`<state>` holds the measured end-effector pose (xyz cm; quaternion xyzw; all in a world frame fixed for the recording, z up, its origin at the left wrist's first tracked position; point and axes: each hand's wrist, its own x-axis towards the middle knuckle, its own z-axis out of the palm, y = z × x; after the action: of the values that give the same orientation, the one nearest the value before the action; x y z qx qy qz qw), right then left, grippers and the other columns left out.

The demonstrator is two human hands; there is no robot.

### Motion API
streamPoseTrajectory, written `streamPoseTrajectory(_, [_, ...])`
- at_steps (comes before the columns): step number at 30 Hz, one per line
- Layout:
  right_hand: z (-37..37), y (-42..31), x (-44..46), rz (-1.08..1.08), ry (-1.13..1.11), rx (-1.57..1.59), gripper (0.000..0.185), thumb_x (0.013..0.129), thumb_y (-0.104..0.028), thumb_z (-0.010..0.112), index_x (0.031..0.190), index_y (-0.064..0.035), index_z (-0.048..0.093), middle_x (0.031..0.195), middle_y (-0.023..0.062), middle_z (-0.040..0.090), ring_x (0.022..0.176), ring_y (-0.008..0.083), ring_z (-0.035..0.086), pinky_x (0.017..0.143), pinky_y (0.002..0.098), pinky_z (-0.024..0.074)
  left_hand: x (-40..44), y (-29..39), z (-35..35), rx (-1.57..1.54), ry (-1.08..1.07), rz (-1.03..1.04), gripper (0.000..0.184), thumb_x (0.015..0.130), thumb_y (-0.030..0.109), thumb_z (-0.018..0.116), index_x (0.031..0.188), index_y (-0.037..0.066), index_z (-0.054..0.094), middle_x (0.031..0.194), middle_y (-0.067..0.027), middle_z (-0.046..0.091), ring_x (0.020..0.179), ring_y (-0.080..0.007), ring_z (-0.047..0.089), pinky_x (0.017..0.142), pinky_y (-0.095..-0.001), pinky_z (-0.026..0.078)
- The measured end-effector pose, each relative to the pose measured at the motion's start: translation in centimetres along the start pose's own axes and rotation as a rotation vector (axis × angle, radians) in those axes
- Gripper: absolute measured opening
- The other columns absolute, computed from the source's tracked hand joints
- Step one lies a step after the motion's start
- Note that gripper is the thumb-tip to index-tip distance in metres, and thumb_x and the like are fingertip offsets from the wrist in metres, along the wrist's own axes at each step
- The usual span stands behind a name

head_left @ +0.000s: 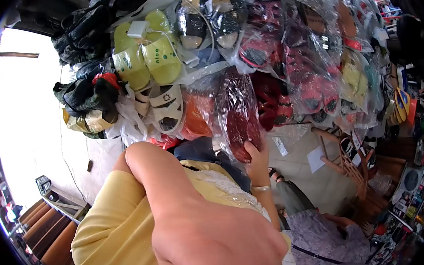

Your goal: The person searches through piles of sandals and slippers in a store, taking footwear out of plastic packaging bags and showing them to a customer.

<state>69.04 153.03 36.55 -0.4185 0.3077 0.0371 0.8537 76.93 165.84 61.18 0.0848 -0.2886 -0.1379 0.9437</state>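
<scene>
My right hand (258, 162), with a bracelet at the wrist, grips the lower end of a dark red shoe (239, 114) in clear plastic. The shoe is against the near edge of a pile of bagged footwear. My left hand (220, 239) is raised very close to the camera with its arm bent; its back shows and its fingers are hidden. Beside the red shoe are an orange bagged item (197, 115) and white sandals (166, 107). Yellow-green slippers (157, 57) lie farther left, with a white square object (138, 29) and cable on them.
Red bagged shoes (310, 80) fill the pile's right part, black shoes (87, 30) its left. A person (329, 233) in a patterned top is at the lower right, near a wooden chair (343, 156). Crowded goods (415, 175) line the right side; brown boards (49, 229) stand lower left.
</scene>
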Motion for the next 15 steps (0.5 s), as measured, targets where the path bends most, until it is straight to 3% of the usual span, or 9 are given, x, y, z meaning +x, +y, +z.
streamPoseTrajectory(3, [-4.2,-2.4,-4.5,-0.113,-0.092,-0.058,0.055,0.075,-0.009,0.06,0.126,0.0005,0.042,0.115,0.0121,0.055,0.105,0.0224,0.054,0.088,0.0334,0.0462,-1.1,-1.6,4.4,0.026,0.281,-0.138,0.025,0.086,0.014,0.056,0.063,0.007,0.063,0.042,0.0004,0.042,0.03,-0.015,0.029,0.036,-0.0296,0.02])
streamPoseTrajectory(5, [-6.8,-2.9,-7.6,-0.227,-0.018,0.005,0.057,0.074,-0.011,0.061,0.126,-0.0004,0.042,0.116,0.012,0.054,0.106,0.0236,0.054,0.089,0.0352,0.0459,-2.4,-3.7,5.8,0.034,0.353,-0.204,0.027,0.085,0.013,0.056,0.059,0.008,0.061,0.041,-0.0001,0.043,0.03,-0.0158,0.029,0.035,-0.03,0.02])
streamPoseTrajectory(7, [-9.6,-3.6,-10.3,-0.373,0.135,0.211,0.059,0.073,-0.011,0.062,0.128,-0.0024,0.041,0.115,0.0112,0.054,0.104,0.0244,0.054,0.091,0.0362,0.0449,-4.3,-6.5,6.2,-0.122,0.185,-0.194,0.027,0.086,0.015,0.056,0.061,0.007,0.061,0.047,-0.0026,0.051,0.03,-0.0161,0.032,0.035,-0.0303,0.022])
streamPoseTrajectory(11, [-18.4,-1.8,-13.7,-0.507,0.453,0.451,0.042,0.073,-0.014,0.066,0.113,-0.0074,0.053,0.104,0.0038,0.058,0.09,0.0179,0.056,0.077,0.0334,0.0478,-6.1,-10.2,9.5,-0.219,-0.02,-0.178,0.027,0.088,0.016,0.054,0.064,0.007,0.061,0.05,-0.0045,0.056,0.03,-0.0168,0.033,0.035,-0.0309,0.023])
streamPoseTrajectory(12, [-19.9,-1.5,-14.3,-0.524,0.544,0.533,0.033,0.075,-0.014,0.066,0.105,-0.0094,0.056,0.099,0.0009,0.059,0.085,0.0157,0.056,0.072,0.0319,0.0468,-6.7,-10.4,10.4,-0.17,-0.012,-0.313,0.026,0.089,0.016,0.054,0.066,0.006,0.061,0.051,-0.0043,0.057,0.03,-0.017,0.033,0.035,-0.0313,0.023])
streamPoseTrajectory(14, [-22.5,-1.3,-15.9,-0.593,0.563,0.588,0.033,0.075,-0.013,0.066,0.106,-0.0096,0.056,0.099,0.0009,0.059,0.085,0.0156,0.056,0.073,0.0321,0.0468,-7.7,-11.9,11.8,-0.124,-0.02,-0.468,0.026,0.089,0.017,0.054,0.068,0.005,0.062,0.052,-0.004,0.057,0.03,-0.0172,0.033,0.035,-0.0316,0.023])
streamPoseTrajectory(15, [-23.4,-1.4,-16.6,-0.643,0.569,0.629,0.033,0.075,-0.012,0.066,0.107,-0.0098,0.056,0.099,0.0009,0.059,0.085,0.0154,0.056,0.073,0.0323,0.0467,-8.2,-13.1,12.3,-0.195,-0.073,-0.409,0.024,0.09,0.017,0.053,0.072,0.004,0.063,0.056,-0.0048,0.058,0.033,-0.0176,0.035,0.037,-0.0316,0.024])
